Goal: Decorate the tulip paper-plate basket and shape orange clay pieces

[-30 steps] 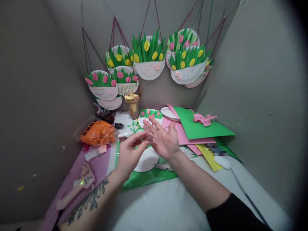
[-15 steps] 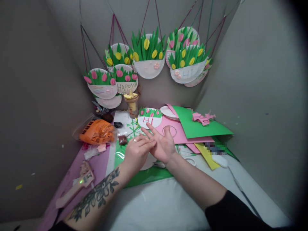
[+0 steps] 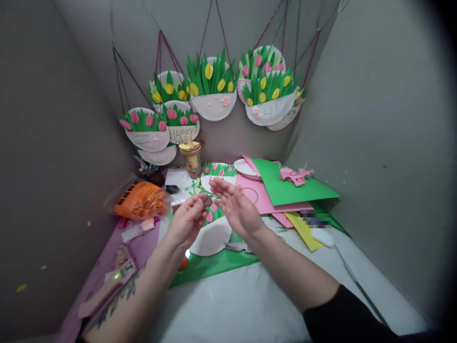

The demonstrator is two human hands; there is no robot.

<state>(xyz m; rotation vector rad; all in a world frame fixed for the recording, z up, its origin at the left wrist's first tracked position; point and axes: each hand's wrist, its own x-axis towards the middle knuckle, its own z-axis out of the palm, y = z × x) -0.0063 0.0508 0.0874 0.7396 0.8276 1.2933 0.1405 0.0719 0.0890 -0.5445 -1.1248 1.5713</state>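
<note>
My left hand (image 3: 186, 220) pinches a small brown lump (image 3: 206, 200), soft-looking like clay, between thumb and fingers. Beside it my right hand (image 3: 242, 209) is open, fingers stretched out and palm turned toward the lump, with nothing in it. Below both hands a half-plate paper basket (image 3: 210, 240) with green paper grass and pink paper tulips lies on the green sheet (image 3: 217, 267), partly covered by my hands. Behind them is another plate basket (image 3: 220, 181) with tulips, its red lettering partly hidden by my right fingers.
A pink glue gun (image 3: 109, 281) with a green light lies at left, near an orange bag (image 3: 141, 200). A lidded cup (image 3: 193, 159) stands at the back. Green card (image 3: 296, 190) and pink card (image 3: 260, 200) lie right. Finished baskets (image 3: 214, 105) hang above.
My left fingers have come away from my right palm and now hold the brown lump in view. My right hand has turned more edge-on. The camera view has shifted slightly.
</note>
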